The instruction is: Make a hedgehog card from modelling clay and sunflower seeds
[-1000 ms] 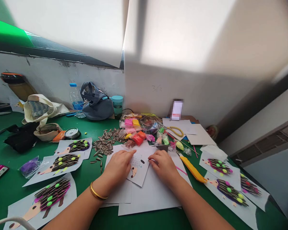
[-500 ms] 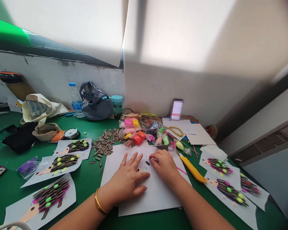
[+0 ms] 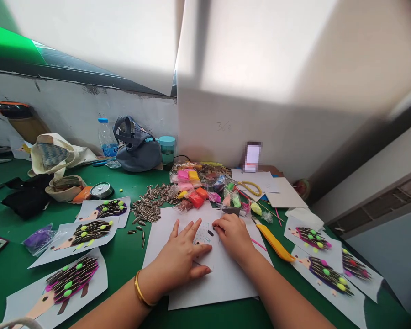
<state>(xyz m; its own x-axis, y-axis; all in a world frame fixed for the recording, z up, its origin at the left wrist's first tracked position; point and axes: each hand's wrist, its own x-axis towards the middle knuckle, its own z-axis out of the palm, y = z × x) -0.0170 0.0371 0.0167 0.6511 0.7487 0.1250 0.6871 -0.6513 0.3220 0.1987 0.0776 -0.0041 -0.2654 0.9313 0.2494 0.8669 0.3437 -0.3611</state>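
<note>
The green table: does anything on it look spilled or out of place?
Possibly: a few striped seeds lie apart from the main seed pile, on the bare green tabletop beyond the left hand. They look like strays. The pile has no dish visible, so it resembles a spill, though perhaps it's intentional.

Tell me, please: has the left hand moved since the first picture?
Yes. The left hand has shifted rightward and slightly toward the wearer, away from the seed pile.

Drawn card is partly covered by left hand, anything pinched in right hand can't be made out, phone near table back edge is blurred.
</note>
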